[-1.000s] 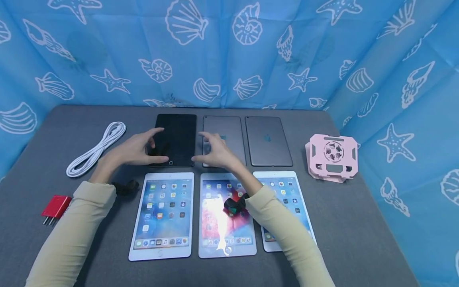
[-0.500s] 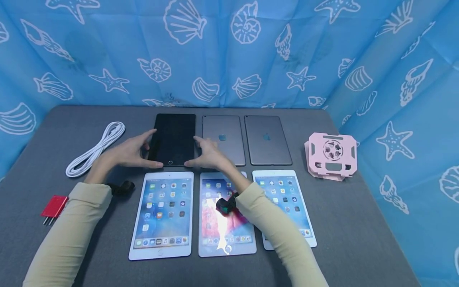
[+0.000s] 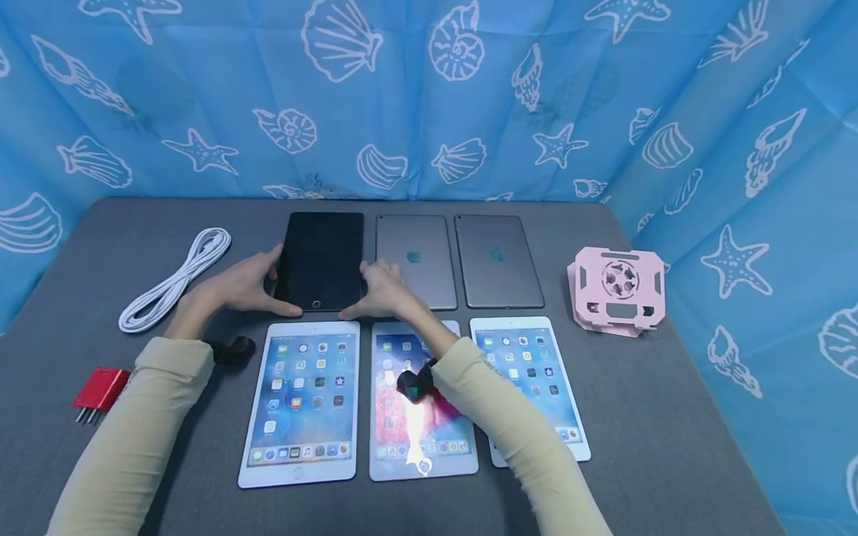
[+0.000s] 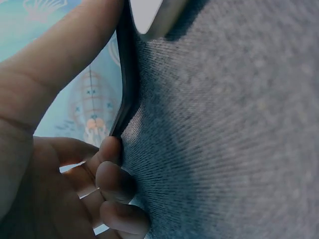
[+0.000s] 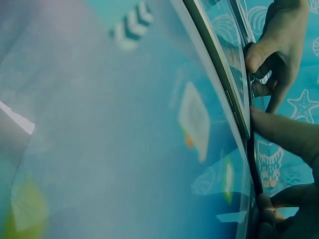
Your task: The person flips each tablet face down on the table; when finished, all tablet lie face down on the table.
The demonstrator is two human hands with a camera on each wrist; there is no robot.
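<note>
A black tablet (image 3: 319, 260) lies dark screen up in the back row, its home button toward me. My left hand (image 3: 244, 283) grips its near left corner, thumb at the near edge and fingers along the left side. At the near right corner my right hand (image 3: 380, 289) holds it the same way. In the left wrist view, curled fingers (image 4: 115, 181) meet the tablet's thin edge (image 4: 128, 74). Right of it lie two grey tablets, one (image 3: 418, 260) beside my right hand and another (image 3: 499, 260) further right, backs up.
Three white tablets with lit screens lie in front: left (image 3: 302, 402), middle (image 3: 402, 432) under my right forearm, and right (image 3: 536, 372). A white cable (image 3: 176, 281) and red plug adapter (image 3: 100, 388) are at left. A pink cut-out stand (image 3: 620, 290) is at right.
Both hands have come down onto the black tablet's near corners. My right hand shifted left and nearer; my left hand drew slightly left. The tablet has barely moved.
</note>
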